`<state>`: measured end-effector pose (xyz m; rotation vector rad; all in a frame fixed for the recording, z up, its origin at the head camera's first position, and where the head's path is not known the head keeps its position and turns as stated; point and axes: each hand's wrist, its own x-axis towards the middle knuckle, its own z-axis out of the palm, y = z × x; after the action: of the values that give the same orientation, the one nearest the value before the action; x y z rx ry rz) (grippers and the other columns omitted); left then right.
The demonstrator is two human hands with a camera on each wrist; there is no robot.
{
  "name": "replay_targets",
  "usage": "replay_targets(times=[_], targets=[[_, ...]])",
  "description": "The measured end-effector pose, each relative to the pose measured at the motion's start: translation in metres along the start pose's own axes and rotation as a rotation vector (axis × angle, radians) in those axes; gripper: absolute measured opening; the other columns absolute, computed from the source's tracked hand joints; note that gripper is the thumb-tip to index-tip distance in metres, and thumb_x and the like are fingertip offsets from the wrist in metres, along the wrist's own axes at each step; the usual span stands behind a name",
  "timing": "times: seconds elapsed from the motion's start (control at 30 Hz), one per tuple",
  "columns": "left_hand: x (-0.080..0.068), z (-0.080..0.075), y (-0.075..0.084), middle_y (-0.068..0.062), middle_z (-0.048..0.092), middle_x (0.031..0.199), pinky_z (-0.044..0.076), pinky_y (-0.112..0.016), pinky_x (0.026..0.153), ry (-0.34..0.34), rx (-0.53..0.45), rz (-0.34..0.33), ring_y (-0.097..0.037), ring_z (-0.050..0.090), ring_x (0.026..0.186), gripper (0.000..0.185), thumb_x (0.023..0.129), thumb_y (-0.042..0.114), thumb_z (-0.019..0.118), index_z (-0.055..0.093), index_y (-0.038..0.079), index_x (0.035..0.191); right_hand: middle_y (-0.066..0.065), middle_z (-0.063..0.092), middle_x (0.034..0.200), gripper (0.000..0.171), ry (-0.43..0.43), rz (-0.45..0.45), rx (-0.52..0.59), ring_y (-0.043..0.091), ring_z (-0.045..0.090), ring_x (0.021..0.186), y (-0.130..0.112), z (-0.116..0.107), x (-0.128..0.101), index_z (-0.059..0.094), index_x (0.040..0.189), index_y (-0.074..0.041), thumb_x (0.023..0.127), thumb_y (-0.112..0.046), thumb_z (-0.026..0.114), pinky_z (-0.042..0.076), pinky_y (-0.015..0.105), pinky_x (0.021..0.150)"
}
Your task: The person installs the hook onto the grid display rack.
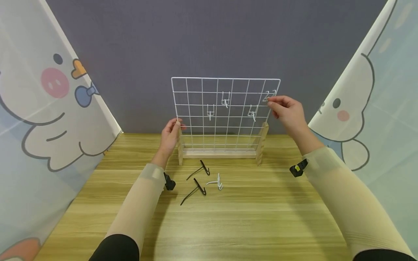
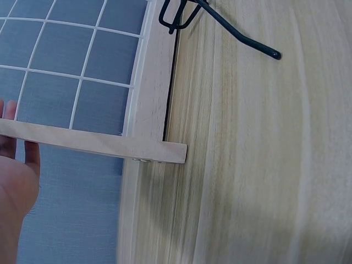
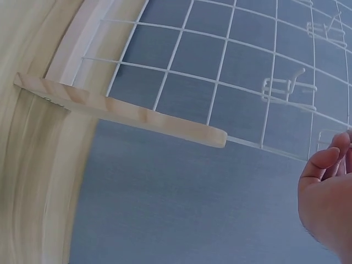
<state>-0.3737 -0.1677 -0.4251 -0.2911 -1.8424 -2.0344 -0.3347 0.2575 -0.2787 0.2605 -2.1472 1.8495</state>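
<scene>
A white wire grid panel (image 1: 196, 85) stands upright in a wooden base (image 1: 218, 154) at the back of the table. My left hand (image 1: 175, 127) grips the top of the left wooden post (image 1: 180, 145), which also shows in the left wrist view (image 2: 93, 141). My right hand (image 1: 273, 103) pinches a white hook (image 1: 268, 95) against the grid's upper right corner. Three other white hooks hang on the grid (image 1: 225, 98), (image 1: 210, 111), (image 1: 253, 111). In the right wrist view the right post (image 3: 137, 113), a hung hook (image 3: 283, 85) and my right hand's fingers (image 3: 324, 162) appear.
Two black hooks (image 1: 200, 168), (image 1: 196, 190) and a white hook (image 1: 217, 182) lie loose on the wooden table (image 1: 261, 217) in front of the base. One black hook (image 2: 220, 22) shows in the left wrist view. Printed curtains (image 1: 49, 127) flank both sides; a grey wall stands behind.
</scene>
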Motion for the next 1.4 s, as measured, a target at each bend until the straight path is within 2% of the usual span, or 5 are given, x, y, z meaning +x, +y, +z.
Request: replay_targets(times=[0.37,0.63,0.97,1.27,1.4], targets=[[0.001,0.001,0.0,-0.027,0.071,0.124,0.048,-0.052,0.118,-0.009,0.006,-0.011,-0.033,0.073,0.114,0.035,0.117,0.017,0.052,0.059,-0.009,0.14,-0.015,0.072,0.088,0.017,-0.015,0.055,-0.044,0.007,0.056,0.073,0.0,0.002,0.004,0.08,0.119,-0.015,0.106,-0.024,0.076,0.05,0.02,0.067],[-0.001,0.001,0.002,-0.002,0.076,0.108,0.05,-0.05,0.115,-0.01,-0.007,-0.008,-0.029,0.074,0.11,0.018,0.117,0.016,0.054,0.071,0.016,0.123,-0.015,0.076,0.092,0.017,-0.025,0.053,-0.042,0.006,0.058,0.073,0.003,0.004,0.003,0.079,0.119,-0.013,0.106,-0.022,0.074,0.051,0.018,0.066],[0.0,0.001,0.002,-0.023,0.073,0.12,0.046,-0.06,0.119,-0.016,-0.006,-0.007,-0.038,0.072,0.115,0.017,0.117,0.018,0.054,0.07,0.017,0.123,-0.015,0.078,0.092,0.015,-0.029,0.07,0.028,0.006,0.061,0.073,0.006,-0.001,0.002,0.082,0.113,-0.021,0.108,-0.015,0.069,0.054,0.019,0.068],[0.0,0.0,0.001,-0.016,0.076,0.115,0.05,-0.025,0.089,-0.003,0.026,-0.01,-0.029,0.075,0.111,0.017,0.117,0.021,0.054,0.07,0.022,0.122,-0.013,0.08,0.095,0.016,-0.042,0.056,0.047,0.006,0.06,0.071,0.009,-0.002,-0.001,0.082,0.116,-0.023,0.109,-0.016,0.069,0.052,0.02,0.066],[0.0,0.0,0.001,-0.021,0.074,0.119,0.049,-0.024,0.088,-0.007,0.027,-0.01,-0.03,0.075,0.113,0.017,0.117,0.022,0.054,0.07,0.022,0.121,-0.014,0.079,0.097,0.016,-0.044,0.051,0.02,0.007,0.061,0.071,0.01,-0.002,-0.003,0.081,0.118,-0.023,0.109,-0.019,0.069,0.053,0.02,0.066]])
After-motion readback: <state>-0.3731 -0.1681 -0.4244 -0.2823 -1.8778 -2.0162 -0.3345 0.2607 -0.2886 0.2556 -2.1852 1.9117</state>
